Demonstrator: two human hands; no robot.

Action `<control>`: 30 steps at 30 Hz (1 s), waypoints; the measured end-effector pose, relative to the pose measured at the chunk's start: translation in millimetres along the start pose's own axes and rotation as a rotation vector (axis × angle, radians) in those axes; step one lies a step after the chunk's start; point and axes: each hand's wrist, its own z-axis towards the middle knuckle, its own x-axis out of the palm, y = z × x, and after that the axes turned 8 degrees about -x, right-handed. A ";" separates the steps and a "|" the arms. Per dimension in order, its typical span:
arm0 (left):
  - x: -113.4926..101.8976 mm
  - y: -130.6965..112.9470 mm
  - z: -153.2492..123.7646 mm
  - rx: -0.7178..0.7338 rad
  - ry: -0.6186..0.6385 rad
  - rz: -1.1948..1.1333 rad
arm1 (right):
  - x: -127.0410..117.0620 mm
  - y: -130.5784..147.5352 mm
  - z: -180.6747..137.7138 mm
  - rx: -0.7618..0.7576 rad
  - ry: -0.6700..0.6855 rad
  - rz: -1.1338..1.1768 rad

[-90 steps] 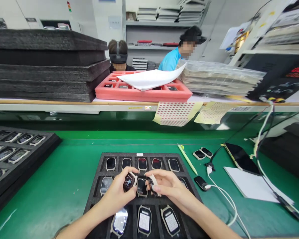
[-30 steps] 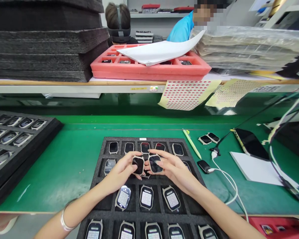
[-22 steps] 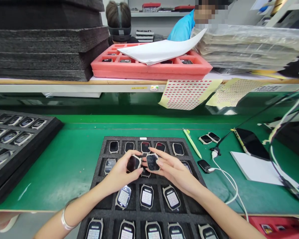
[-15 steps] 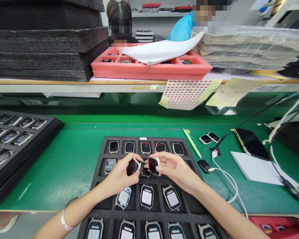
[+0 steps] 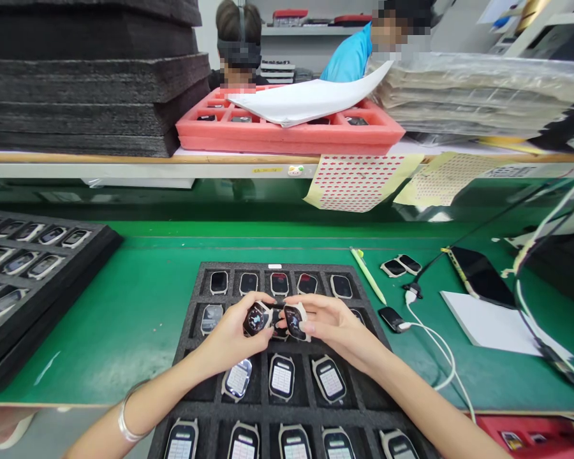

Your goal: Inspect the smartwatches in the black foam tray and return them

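My left hand (image 5: 232, 335) is closed around a small smartwatch body (image 5: 257, 319) whose screen glows with a round dial. My right hand (image 5: 332, 325) grips a second watch body (image 5: 294, 320), also lit, close beside the first. Both hands hover over the middle of a black foam tray (image 5: 191, 319) on the green bench. The tray's far row holds dark-screened watch bodies (image 5: 279, 283). Its near rows hold watch bodies with lit white keypad screens (image 5: 281, 378).
Another black tray of watch bodies (image 5: 23, 268) sits at the left. A green pen (image 5: 367, 275), two loose watch bodies (image 5: 400, 264), a charging cable (image 5: 435, 357), a phone (image 5: 481, 276) and white paper (image 5: 492, 328) lie at the right. A pink tray (image 5: 287, 134) and stacked black foam (image 5: 86, 83) fill the shelf; two people sit behind.
Both watch screens, dark half a second ago, now show lit dials. My hands have tilted the watches and drawn them slightly closer together and toward me.
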 end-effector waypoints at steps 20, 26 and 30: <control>-2.0 -6.2 -2.3 -0.018 -0.032 0.063 | 1.7 1.0 -2.0 0.024 -0.031 -0.026; -2.7 -5.6 -1.4 -0.017 -0.064 0.048 | 2.2 1.5 -2.4 0.031 -0.033 -0.045; -3.0 -7.2 -1.6 -0.023 -0.067 0.046 | 1.8 1.8 -2.4 0.038 -0.044 -0.046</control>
